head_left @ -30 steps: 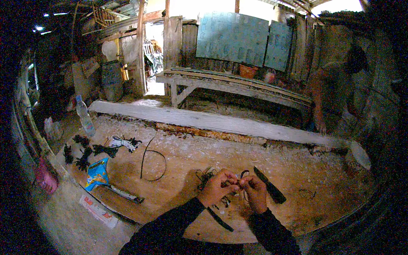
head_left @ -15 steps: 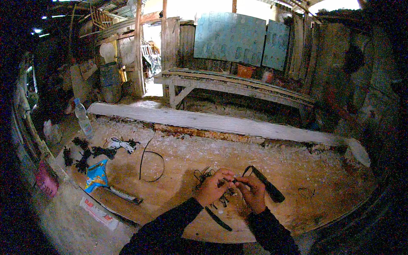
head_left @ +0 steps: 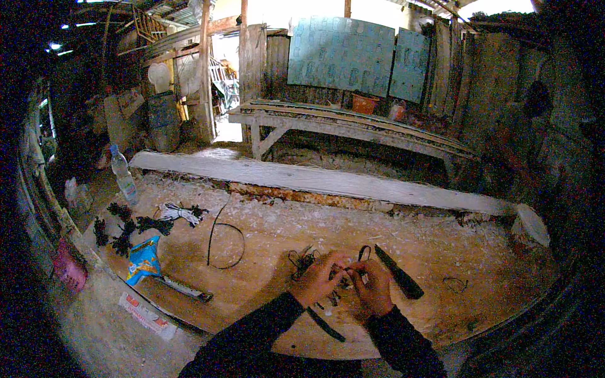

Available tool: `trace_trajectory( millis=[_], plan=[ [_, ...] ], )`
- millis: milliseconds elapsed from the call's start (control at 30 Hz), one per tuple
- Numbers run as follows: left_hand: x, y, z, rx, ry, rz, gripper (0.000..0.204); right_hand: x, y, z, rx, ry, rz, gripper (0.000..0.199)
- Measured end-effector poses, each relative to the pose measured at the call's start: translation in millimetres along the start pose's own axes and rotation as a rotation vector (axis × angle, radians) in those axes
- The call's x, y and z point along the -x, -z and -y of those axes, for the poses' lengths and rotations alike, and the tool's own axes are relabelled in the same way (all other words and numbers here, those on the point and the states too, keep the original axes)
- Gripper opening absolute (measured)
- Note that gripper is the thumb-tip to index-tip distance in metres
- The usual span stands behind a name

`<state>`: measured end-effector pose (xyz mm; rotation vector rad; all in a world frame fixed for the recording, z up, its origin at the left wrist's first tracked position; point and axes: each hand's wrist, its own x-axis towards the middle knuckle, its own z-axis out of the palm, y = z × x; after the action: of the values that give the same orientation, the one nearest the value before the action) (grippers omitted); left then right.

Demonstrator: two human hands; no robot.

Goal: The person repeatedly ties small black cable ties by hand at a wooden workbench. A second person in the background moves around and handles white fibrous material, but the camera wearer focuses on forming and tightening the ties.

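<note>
Water bottle point(head_left: 123, 177) far left, blue packet point(head_left: 144, 259) w/ dark cord bundles point(head_left: 133, 224) nearby. Mid counter point(head_left: 265, 315): left hand point(head_left: 317, 281) & right hand point(head_left: 373, 288), fingers pinched on a thin black cord point(head_left: 350, 269) between them. Knot looks half-done; a long loose cord point(head_left: 222, 242) lies unworked.

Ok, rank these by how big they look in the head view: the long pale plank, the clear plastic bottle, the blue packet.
1. long pale plank, by far the largest, spanning most of the worktop.
2 and 3. clear plastic bottle and blue packet look about alike; the packet lies nearer the camera, so no ranking between them.
</note>
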<state>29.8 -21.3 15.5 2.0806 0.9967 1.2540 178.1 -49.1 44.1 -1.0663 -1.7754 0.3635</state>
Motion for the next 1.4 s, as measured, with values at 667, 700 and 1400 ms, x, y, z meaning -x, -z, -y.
trace_trajectory(
  millis=[667,700,1400],
  plan=[
    [-1.7,-2.9,-8.3,0.198,0.030,-0.055,0.041,1.7,-1.4,3.1,-0.430,-0.357,0.235,0.001],
    [-1.4,-2.3,-9.7,0.162,0.025,-0.069,0.040,0.6,-0.2,-0.6,-0.466,-0.386,0.234,0.002],
    [0.3,-0.4,-5.9,0.199,-0.022,-0.157,0.015,1.3,0.4,-6.9,-0.831,-0.473,0.093,0.008]
  ],
)
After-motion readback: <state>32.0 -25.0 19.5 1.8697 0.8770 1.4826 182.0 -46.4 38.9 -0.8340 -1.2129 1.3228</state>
